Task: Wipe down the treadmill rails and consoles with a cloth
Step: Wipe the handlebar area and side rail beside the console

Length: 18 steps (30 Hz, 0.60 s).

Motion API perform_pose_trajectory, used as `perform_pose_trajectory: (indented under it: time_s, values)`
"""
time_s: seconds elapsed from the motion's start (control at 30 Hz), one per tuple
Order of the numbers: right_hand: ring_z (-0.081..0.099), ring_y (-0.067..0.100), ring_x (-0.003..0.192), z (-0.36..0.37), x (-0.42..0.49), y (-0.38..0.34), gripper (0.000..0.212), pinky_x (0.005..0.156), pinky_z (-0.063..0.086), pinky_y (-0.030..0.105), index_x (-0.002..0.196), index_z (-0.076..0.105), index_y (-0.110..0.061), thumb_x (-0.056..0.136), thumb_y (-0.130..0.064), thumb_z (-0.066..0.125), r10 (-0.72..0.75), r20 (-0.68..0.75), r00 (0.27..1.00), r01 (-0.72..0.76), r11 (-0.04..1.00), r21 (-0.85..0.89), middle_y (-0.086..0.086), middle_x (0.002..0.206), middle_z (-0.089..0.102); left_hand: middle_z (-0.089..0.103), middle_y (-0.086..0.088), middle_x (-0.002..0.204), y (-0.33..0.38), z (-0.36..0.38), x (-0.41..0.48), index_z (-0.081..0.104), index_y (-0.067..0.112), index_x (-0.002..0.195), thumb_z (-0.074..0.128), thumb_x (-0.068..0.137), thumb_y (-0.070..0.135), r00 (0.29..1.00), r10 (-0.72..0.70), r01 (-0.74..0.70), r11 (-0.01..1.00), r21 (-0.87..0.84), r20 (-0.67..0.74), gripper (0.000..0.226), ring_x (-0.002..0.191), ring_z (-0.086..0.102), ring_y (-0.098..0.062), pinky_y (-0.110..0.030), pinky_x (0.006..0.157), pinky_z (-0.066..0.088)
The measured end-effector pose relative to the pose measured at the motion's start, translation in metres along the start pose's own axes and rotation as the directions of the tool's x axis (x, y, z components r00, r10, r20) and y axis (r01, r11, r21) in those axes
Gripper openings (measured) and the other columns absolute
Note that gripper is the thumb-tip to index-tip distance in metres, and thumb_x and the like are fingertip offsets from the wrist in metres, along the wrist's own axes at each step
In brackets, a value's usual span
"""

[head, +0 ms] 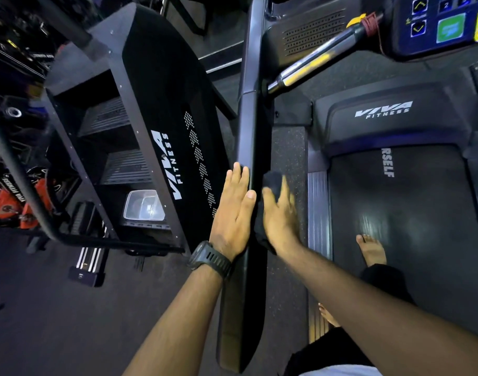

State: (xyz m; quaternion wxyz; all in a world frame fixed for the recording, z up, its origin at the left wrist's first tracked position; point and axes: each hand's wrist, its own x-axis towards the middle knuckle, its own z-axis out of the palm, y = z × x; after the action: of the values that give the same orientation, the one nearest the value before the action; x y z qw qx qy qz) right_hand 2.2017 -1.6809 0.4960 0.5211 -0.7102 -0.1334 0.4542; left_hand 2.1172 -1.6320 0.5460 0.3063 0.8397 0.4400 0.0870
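Forearms reach to side rail [249, 118]. Left hand [233, 213] flat on outer face, fingers straight, together. Right hand [279, 215] on dark cloth [271, 179] against inner face; blur hides whether fingers clamp it. Rail-wiping step; next likely slide toward console [435, 25], pressure steady.

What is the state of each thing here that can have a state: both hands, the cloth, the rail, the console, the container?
left hand: open, flat against the outer side of the rail.
right hand: fingers spread, pressing the cloth onto the rail; blurred.
cloth: dark, bunched between right hand and rail.
rail: touched on both sides.
console: lit, buttons glowing.
plastic container: upright on a step of the next machine.
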Motion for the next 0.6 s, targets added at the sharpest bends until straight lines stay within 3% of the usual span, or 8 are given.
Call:
perform_pose_trajectory:
  time_s: [0.07,0.2,0.33,0.37,0.5,0.57,0.6]
  values:
    - [0.032,0.023,0.148,0.002,-0.023,0.005,0.062,0.116,0.029,0.039,0.161,0.02,-0.032,0.106,-0.041,0.045,-0.016,-0.006,1.0,0.016,1.0,0.0,-0.001,0.167,0.022,0.002,0.008,0.166,0.0,0.0,-0.003,0.017,0.018,0.158,0.016,0.098,0.054,1.0,-0.003,0.003,1.0,-0.004,0.002,0.07,0.151,-0.006,0.001,-0.011,0.117,-0.004]
    - [0.035,0.013,0.145,0.002,-0.023,-0.005,0.059,0.114,0.032,0.033,0.159,0.026,-0.035,0.105,-0.035,0.049,-0.27,-0.027,0.963,0.27,0.962,0.024,-0.008,0.166,0.024,0.003,0.005,0.166,0.0,-0.002,-0.001,0.019,0.015,0.158,0.016,0.098,0.053,1.0,0.003,-0.003,1.0,0.006,0.001,0.071,0.152,-0.004,-0.003,-0.01,0.117,-0.004]
    - [0.036,0.027,0.146,0.002,-0.009,0.007,0.061,0.112,0.034,0.042,0.161,0.02,-0.03,0.106,-0.041,0.043,0.017,-0.01,1.0,-0.017,1.0,-0.008,0.003,0.166,0.026,0.002,0.008,0.166,-0.001,0.0,-0.007,0.016,0.018,0.157,0.016,0.098,0.055,1.0,0.005,-0.005,1.0,0.002,0.004,0.07,0.151,-0.006,-0.001,-0.011,0.117,-0.005]
    - [0.036,0.027,0.146,0.003,-0.02,0.012,0.062,0.113,0.033,0.042,0.161,0.02,-0.029,0.105,-0.041,0.044,0.024,-0.008,1.0,-0.024,0.999,-0.026,0.003,0.166,0.025,0.001,0.009,0.166,-0.002,0.0,-0.008,0.016,0.018,0.157,0.015,0.098,0.055,1.0,0.006,-0.006,1.0,0.001,0.005,0.07,0.151,-0.006,0.0,-0.011,0.117,-0.005]
    - [0.034,0.014,0.147,0.006,-0.046,0.007,0.066,0.116,0.033,0.035,0.159,0.028,-0.034,0.096,-0.046,0.045,-0.276,-0.042,0.96,0.277,0.96,0.023,-0.007,0.166,0.024,0.002,0.007,0.165,-0.003,-0.001,-0.009,0.017,0.016,0.157,0.014,0.097,0.055,1.0,0.017,-0.017,1.0,0.016,0.001,0.071,0.152,-0.004,-0.004,-0.012,0.118,-0.004]
    - [0.037,0.016,0.144,0.005,-0.027,0.003,0.062,0.113,0.036,0.036,0.159,0.028,-0.034,0.101,-0.042,0.048,-0.276,-0.04,0.96,0.277,0.961,0.013,-0.006,0.165,0.026,0.003,0.005,0.166,-0.003,0.0,-0.011,0.019,0.015,0.157,0.015,0.097,0.054,1.0,0.009,-0.009,1.0,0.017,0.003,0.072,0.152,-0.003,-0.004,-0.012,0.118,-0.004]
    - [0.038,0.019,0.144,0.004,-0.019,0.005,0.061,0.112,0.036,0.038,0.16,0.026,-0.033,0.104,-0.041,0.048,-0.209,-0.036,0.977,0.21,0.978,0.016,-0.004,0.166,0.026,0.003,0.005,0.166,-0.003,0.001,-0.013,0.018,0.015,0.158,0.015,0.098,0.054,1.0,0.01,-0.01,1.0,0.017,0.002,0.071,0.152,-0.004,-0.004,-0.012,0.118,-0.004]
